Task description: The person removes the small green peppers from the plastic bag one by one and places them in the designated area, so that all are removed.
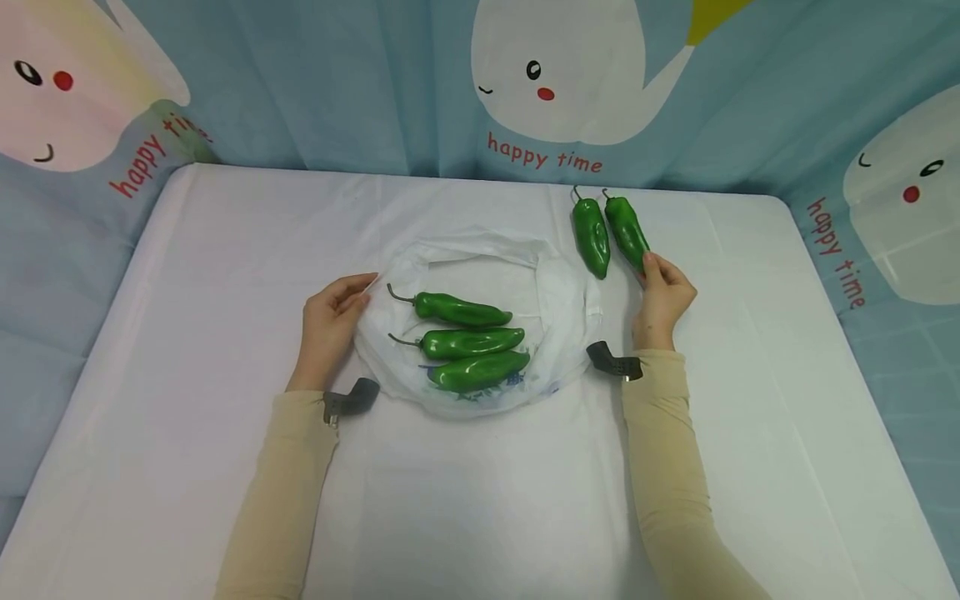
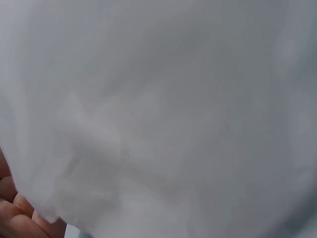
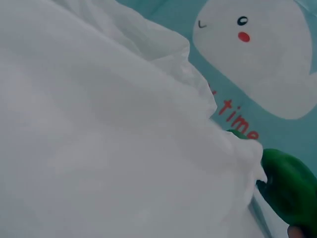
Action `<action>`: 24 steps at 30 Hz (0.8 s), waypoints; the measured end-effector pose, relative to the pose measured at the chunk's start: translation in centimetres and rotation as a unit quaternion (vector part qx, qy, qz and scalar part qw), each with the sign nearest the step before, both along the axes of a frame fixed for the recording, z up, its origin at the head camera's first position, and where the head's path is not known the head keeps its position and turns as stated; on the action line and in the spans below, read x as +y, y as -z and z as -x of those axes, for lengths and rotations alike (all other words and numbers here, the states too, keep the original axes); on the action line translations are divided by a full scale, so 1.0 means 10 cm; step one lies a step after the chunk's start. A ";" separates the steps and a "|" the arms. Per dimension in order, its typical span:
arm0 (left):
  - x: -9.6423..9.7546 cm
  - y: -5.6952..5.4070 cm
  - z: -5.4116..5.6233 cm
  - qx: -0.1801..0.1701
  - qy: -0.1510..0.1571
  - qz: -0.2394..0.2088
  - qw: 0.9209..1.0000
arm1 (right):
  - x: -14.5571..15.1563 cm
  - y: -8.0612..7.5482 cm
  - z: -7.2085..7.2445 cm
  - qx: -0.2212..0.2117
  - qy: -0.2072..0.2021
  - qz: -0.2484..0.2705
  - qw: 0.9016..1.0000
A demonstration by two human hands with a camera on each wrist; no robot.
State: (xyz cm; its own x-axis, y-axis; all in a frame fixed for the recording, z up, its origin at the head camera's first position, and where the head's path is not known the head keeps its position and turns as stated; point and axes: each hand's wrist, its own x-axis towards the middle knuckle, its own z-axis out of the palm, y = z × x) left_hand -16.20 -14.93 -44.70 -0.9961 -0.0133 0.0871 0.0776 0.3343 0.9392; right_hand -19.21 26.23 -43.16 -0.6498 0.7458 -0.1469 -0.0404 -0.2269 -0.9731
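A white plastic bag (image 1: 566, 333) lies spread with its mouth wide, and three green chili peppers (image 1: 471, 342) rest inside it, stems pointing left. At the bag's left rim, my left hand (image 1: 330, 321) pinches the plastic between thumb and fingers. My right hand (image 1: 663, 292), to the right of the bag, pinches the lower tip of a green chili pepper (image 1: 626, 227). Beside that one lies another green chili pepper (image 1: 591, 237), stem away from me. In the left wrist view, the bag (image 2: 163, 124) hides most of the hand; in the right wrist view, a fingertip touches the pepper (image 3: 287, 183).
A white cloth covers the table (image 1: 465, 508). Behind and at the sides hangs a blue curtain (image 1: 360, 92) with printed whales. Each wrist carries a small black camera mount (image 1: 615, 362) close to the bag's sides.
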 end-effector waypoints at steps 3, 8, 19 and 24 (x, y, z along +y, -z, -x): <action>0.00 0.00 0.00 0.001 0.000 -0.002 1.000 | 0.01 0.02 0.01 -0.008 -0.008 -0.002 1.000; 0.01 -0.02 -0.01 -0.002 -0.003 -0.008 1.000 | 0.00 0.05 0.01 -0.023 -0.030 -0.039 0.999; 0.02 -0.02 0.00 -0.011 -0.006 -0.008 1.000 | 0.02 0.07 0.00 -0.097 -0.068 -0.158 0.980; 0.02 -0.02 0.00 -0.010 -0.006 0.001 1.000 | 0.03 0.07 -0.01 -0.116 -0.080 -0.191 0.972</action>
State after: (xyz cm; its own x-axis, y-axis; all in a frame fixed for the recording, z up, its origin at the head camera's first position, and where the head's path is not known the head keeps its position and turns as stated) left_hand -16.20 -14.78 -44.48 -0.9975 -0.0247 0.0667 0.0545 0.3371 0.9399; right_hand -19.14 26.57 -43.83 -0.7439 0.6674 -0.0351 0.1953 0.1669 -0.9664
